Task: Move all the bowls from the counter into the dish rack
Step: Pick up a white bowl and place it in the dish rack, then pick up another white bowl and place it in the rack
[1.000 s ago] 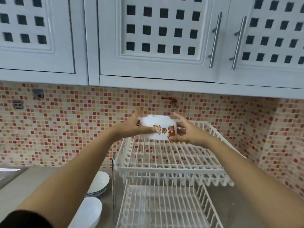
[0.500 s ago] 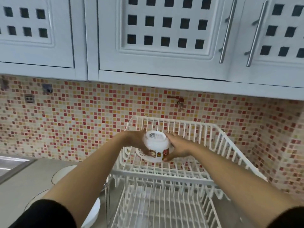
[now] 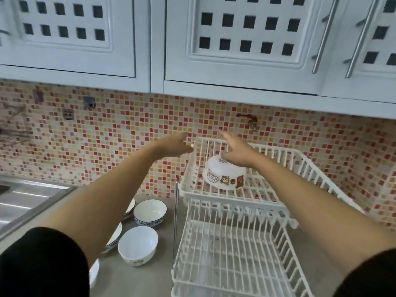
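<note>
A white bowl with cartoon animal pictures point(image 3: 224, 175) lies upside down on the upper shelf of the white wire dish rack point(image 3: 233, 198). My left hand point(image 3: 173, 145) hovers open to the left of the rack's top corner, apart from the bowl. My right hand point(image 3: 236, 151) is open just above the bowl, fingers spread and pointing toward the wall. On the grey counter left of the rack sit several bowls: a white one point(image 3: 138, 245) nearest me and a blue-rimmed one point(image 3: 150, 213) behind it. Others are partly hidden under my left arm.
The rack's lower shelf point(image 3: 231, 260) holds nothing. A steel sink drainboard point(image 3: 27, 200) lies at the far left. White cupboards point(image 3: 246, 43) hang low over the mosaic-tiled wall point(image 3: 128, 133). A small tap fitting point(image 3: 252, 122) sticks out of the wall above the rack.
Both hands turned the cartoon bowl upside down, set it on the upper shelf and let go. They have since lifted off with the fingers open.
</note>
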